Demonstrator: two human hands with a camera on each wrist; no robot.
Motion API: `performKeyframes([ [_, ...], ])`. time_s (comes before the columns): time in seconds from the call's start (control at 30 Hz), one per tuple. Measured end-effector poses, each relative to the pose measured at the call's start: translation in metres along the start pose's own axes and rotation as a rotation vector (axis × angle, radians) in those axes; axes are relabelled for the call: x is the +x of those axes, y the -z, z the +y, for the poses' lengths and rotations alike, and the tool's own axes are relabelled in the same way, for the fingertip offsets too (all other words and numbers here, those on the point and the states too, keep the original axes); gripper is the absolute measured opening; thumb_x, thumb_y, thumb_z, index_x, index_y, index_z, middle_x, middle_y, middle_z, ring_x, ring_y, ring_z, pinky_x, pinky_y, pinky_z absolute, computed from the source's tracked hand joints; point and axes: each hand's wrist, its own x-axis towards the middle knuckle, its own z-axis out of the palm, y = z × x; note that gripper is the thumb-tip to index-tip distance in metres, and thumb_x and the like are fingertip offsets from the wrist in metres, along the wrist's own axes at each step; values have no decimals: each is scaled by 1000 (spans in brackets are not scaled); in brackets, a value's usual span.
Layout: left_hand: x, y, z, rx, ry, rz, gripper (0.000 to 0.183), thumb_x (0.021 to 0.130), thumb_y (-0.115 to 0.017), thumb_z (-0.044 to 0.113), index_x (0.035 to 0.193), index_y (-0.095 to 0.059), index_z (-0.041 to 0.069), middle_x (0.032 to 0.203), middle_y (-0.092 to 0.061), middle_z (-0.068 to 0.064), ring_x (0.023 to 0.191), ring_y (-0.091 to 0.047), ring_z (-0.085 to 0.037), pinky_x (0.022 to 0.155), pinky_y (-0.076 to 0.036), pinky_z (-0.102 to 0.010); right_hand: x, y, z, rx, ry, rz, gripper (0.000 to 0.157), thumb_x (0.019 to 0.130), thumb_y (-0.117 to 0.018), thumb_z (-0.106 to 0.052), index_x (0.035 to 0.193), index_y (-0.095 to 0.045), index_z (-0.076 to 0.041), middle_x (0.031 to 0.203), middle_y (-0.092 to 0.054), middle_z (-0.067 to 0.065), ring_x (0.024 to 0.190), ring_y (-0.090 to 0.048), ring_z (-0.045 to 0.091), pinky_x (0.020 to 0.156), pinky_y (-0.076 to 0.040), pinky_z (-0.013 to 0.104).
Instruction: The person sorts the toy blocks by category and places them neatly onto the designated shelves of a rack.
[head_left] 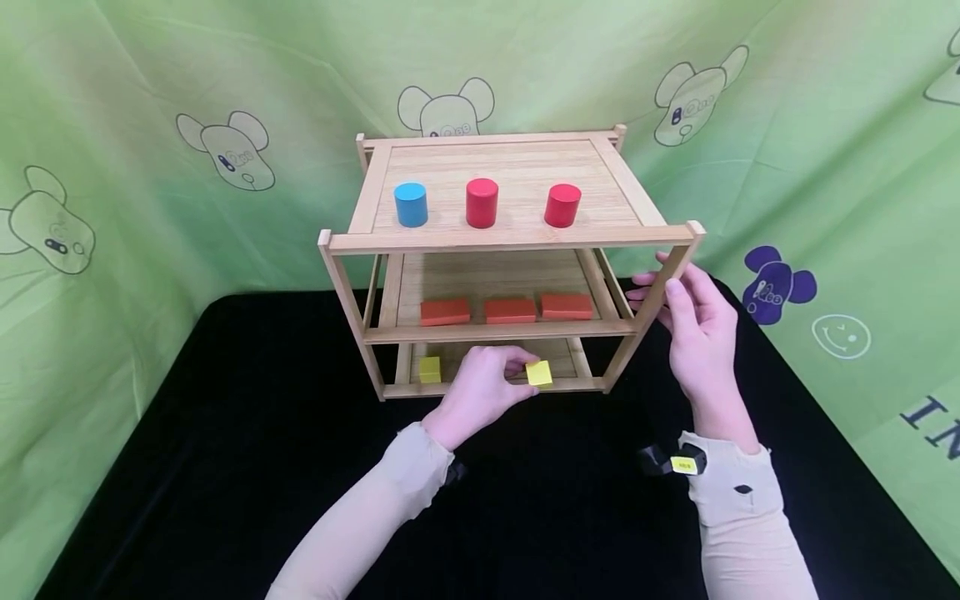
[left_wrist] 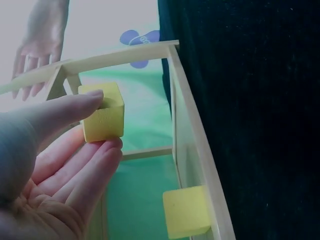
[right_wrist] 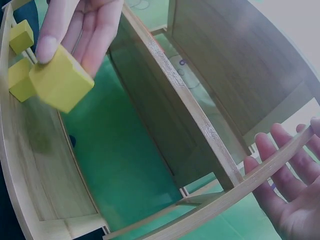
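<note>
My left hand (head_left: 487, 379) pinches a yellow cube (head_left: 538, 374) between thumb and fingertips, in front of the lowest shelf of a small wooden three-tier rack (head_left: 517, 239). In the right wrist view the held cube (right_wrist: 62, 80) is tilted, and two other yellow cubes (right_wrist: 21, 80) sit on that shelf. The head view shows one of them, a yellow cube (head_left: 430, 369) at the left; the other is hidden by my left hand. My right hand (head_left: 701, 333) holds the rack's front right post (right_wrist: 270, 167), with the thumb in front and the fingers reaching behind.
On the top shelf stand a blue cylinder (head_left: 411, 205) and two red cylinders (head_left: 482, 203). Three red-orange blocks (head_left: 511, 311) lie in a row on the middle shelf. The rack stands on a black cloth (head_left: 247, 467), with a green printed curtain (head_left: 300, 75) behind and at the sides.
</note>
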Motion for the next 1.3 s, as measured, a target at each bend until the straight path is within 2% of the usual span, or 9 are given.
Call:
performKeyframes([
  [0.23, 12, -11, 2, 151, 15, -31, 30, 84, -86, 12, 113, -78, 8, 101, -76, 0, 92, -70, -7, 81, -54, -18, 0, 0, 1, -23, 10, 15, 34, 107, -49, -7, 136, -57, 10, 108, -68, 22, 91, -71, 30, 90, -58, 33],
  [0.37, 20, -15, 2, 209, 79, -48, 30, 87, -84, 14, 116, -77, 10, 103, -76, 1, 94, -68, -8, 83, -53, -21, 0, -1, 0, -13, 9, 12, 33, 107, -50, -6, 135, -58, 9, 108, -68, 22, 91, -71, 30, 90, -58, 33],
  [0.5, 26, -20, 0, 217, 157, -80, 33, 90, -81, 16, 122, -74, 11, 109, -74, -1, 102, -67, -12, 87, -53, -23, 0, -2, 0, 3, 0, 8, 33, 107, -50, -5, 135, -58, 9, 108, -68, 22, 92, -71, 30, 90, -57, 32],
  [0.6, 30, -23, -1, 233, 190, -102, 36, 92, -78, 15, 128, -72, 12, 116, -72, -2, 106, -66, -13, 90, -53, -24, 0, -1, 1, -2, -2, 6, 33, 107, -49, -6, 136, -58, 8, 109, -68, 22, 92, -71, 30, 90, -58, 32],
  [0.87, 41, -31, -1, 270, 203, -128, 42, 89, -72, 4, 129, -71, 12, 122, -70, -2, 89, -60, -10, 77, -51, -19, 0, -1, 1, -18, 8, 16, 33, 107, -49, -7, 136, -57, 9, 108, -68, 24, 91, -71, 29, 88, -58, 33],
  [1.0, 44, -32, -1, 284, 195, -120, 43, 86, -72, 2, 128, -72, 11, 123, -70, -2, 97, -62, -10, 79, -51, -18, 0, -1, 1, -24, 13, 24, 34, 108, -49, -8, 136, -57, 10, 107, -69, 23, 89, -71, 28, 88, -59, 35],
  [1.17, 45, -33, -3, 269, 190, -141, 46, 86, -72, 0, 131, -69, 10, 125, -69, -3, 97, -60, -12, 78, -49, -18, 0, 0, 2, -12, 14, 21, 34, 108, -49, -7, 136, -57, 11, 107, -69, 23, 89, -71, 28, 88, -59, 35],
  [1.3, 42, -32, -4, 296, 169, -148, 52, 88, -75, 5, 138, -64, 11, 132, -66, -3, 113, -61, -16, 91, -50, -22, 0, 0, 2, -7, 2, 18, 34, 107, -50, -7, 135, -57, 10, 107, -69, 23, 90, -71, 29, 88, -58, 34],
])
